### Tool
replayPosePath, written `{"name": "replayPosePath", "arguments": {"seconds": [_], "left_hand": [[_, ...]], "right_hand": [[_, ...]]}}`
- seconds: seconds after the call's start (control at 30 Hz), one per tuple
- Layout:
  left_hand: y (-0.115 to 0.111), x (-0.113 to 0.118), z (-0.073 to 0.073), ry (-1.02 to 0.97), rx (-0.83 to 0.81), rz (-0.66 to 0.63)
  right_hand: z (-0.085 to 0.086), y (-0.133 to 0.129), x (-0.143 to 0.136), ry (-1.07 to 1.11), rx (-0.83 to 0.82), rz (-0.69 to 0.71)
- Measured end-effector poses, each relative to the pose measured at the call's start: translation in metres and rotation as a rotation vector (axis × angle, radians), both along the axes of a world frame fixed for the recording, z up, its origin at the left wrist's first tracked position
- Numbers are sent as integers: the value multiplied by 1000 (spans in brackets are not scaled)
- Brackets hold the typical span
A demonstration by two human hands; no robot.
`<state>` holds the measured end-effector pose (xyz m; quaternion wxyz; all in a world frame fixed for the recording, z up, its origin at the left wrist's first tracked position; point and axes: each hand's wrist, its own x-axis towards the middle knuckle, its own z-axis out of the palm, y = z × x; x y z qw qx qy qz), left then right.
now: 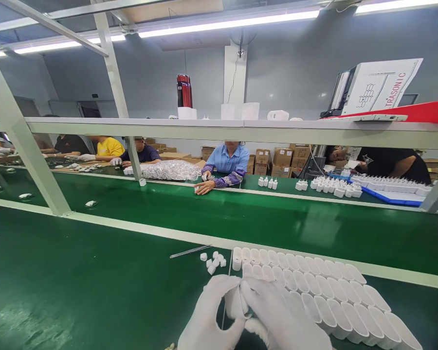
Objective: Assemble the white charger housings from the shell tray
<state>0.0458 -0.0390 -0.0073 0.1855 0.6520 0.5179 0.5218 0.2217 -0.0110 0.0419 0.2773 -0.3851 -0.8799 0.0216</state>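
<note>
Both my hands wear white gloves and meet at the bottom centre. My left hand [206, 316] pinches a small white plastic shell [235, 304] from the left, thumb below and forefinger above. Against the same shell's right side and top press the fingers of my right hand [286, 313]. The glove fingers partly cover the shell. Just beyond the hands lies a small cluster of white plastic pieces [212, 263]. Rows of open white plastic housings [324, 287] stand to the right, the nearest partly hidden behind my right hand.
A thin metal strip [190, 251] lies on the green bench [95, 287]. Beyond runs a green conveyor belt [277, 214] carrying several small white parts. Across it sits a co-worker in a blue shirt [228, 159]. An overhead shelf [190, 127] on white posts holds a red flask [184, 91].
</note>
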Motion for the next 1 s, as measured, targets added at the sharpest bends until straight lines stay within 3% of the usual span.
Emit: {"name": "replayPosePath", "arguments": {"seconds": [0.2, 0.33, 0.47, 0.57, 0.7, 0.83, 1.0], "left_hand": [[0, -2, 1, -54, -54, 13], [-9, -7, 5, 4, -204, 33], [-20, -10, 17, 22, -362, -183], [-22, -9, 21, -23, -522, -205], [-15, -11, 19, -183, -554, -344], [-5, -15, 23, -313, -544, -573], [-3, -10, 30, -304, -520, -657]], "right_hand": [[-9, -16, -6, -109, 156, -88], [-6, -17, -2, -34, -18, -41], [5, -10, 4, 95, -271, -16], [14, -5, 8, 131, -457, 41], [23, -1, 10, 75, -505, 118], [25, -1, 8, 16, -503, 40], [21, -3, 3, -64, -528, -1]]}}
